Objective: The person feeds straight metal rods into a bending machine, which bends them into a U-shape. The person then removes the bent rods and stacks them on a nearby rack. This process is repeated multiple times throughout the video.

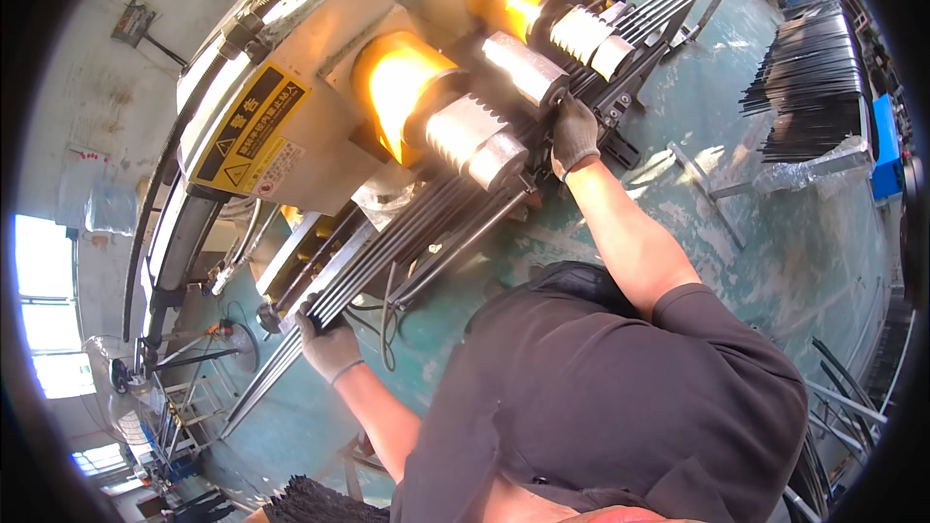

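Note:
My left hand, in a grey work glove, is closed round a bundle of long, thin metal bars near their lower left end. The bars run slantwise up to the right, passing below the ribbed metal rollers of a large machine. My right hand, gloved too, is at the machine beside a smooth metal cylinder. Its fingers are bent inward, and what they hold is hidden. Farther up to the right the bars show again beyond the second ribbed roller.
The pale machine housing carries a yellow and black warning label. A rack of dark thin strips stands at the right. A metal stand is on the green floor. A fan stands at the lower left.

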Demonstrator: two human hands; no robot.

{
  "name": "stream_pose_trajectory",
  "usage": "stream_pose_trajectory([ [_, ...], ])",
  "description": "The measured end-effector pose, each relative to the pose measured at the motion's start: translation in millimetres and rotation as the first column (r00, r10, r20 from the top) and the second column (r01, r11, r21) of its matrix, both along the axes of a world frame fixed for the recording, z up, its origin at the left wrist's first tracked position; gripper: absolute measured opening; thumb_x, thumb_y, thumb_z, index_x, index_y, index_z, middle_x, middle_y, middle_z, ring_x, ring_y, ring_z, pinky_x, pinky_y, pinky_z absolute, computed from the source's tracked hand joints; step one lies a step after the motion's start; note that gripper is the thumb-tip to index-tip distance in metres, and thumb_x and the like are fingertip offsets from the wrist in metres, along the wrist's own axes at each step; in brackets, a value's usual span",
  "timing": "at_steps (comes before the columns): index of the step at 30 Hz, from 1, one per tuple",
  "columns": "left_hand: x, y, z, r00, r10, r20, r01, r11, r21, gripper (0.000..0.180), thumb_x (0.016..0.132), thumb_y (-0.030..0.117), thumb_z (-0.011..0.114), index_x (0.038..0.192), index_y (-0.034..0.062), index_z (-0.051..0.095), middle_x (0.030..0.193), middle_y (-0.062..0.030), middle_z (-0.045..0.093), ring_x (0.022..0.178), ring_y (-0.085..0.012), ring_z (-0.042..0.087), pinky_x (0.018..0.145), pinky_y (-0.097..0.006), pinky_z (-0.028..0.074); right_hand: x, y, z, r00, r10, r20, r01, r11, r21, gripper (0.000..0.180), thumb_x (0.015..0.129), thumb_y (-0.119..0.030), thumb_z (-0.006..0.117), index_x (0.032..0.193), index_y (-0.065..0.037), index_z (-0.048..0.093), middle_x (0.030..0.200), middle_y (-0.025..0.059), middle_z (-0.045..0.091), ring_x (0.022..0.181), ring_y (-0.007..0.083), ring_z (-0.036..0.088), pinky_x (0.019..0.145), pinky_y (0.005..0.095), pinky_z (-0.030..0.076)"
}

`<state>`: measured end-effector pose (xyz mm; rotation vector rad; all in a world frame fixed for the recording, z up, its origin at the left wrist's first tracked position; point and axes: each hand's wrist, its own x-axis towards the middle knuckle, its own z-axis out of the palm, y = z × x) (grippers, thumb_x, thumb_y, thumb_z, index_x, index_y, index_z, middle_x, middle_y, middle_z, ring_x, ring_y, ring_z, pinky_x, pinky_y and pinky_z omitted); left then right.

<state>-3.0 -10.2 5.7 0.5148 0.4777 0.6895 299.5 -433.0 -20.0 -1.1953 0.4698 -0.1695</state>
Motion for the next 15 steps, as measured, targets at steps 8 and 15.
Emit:
stream_pose_trajectory([
  [8, 34.1, -68.1, -11.9, 0.998, -0.059, -0.009, 0.056, 0.984, -0.171, 0.037, 0.104, 0.028, 0.063, 0.130, 0.0020, 0.064, 0.133, -0.0133, 0.068, 0.129, -0.0347, 0.059, 0.116, -0.059, 0.043, -28.8, -13.9, 23.9, 0.996, 0.081, 0.045, -0.087, 0.986, 0.143, 0.036, 0.107, -0.036, 0.062, 0.113, -0.002, 0.073, 0.102, 0.0030, 0.071, 0.089, 0.0130, 0.064, 0.079, 0.0294, 0.051],
  [15, -16.2, 8.9, -26.2, 0.995, 0.099, -0.029, -0.101, 0.991, -0.084, 0.031, 0.107, 0.027, 0.059, 0.120, 0.0007, 0.069, 0.122, -0.0136, 0.073, 0.120, -0.0306, 0.067, 0.108, -0.050, 0.053, -71.6, -57.6, 4.8, 0.986, 0.166, 0.027, -0.165, 0.985, -0.049, 0.055, 0.109, -0.047, 0.054, 0.133, 0.000, 0.067, 0.128, 0.0097, 0.071, 0.117, 0.0175, 0.065, 0.098, 0.0292, 0.049],
])
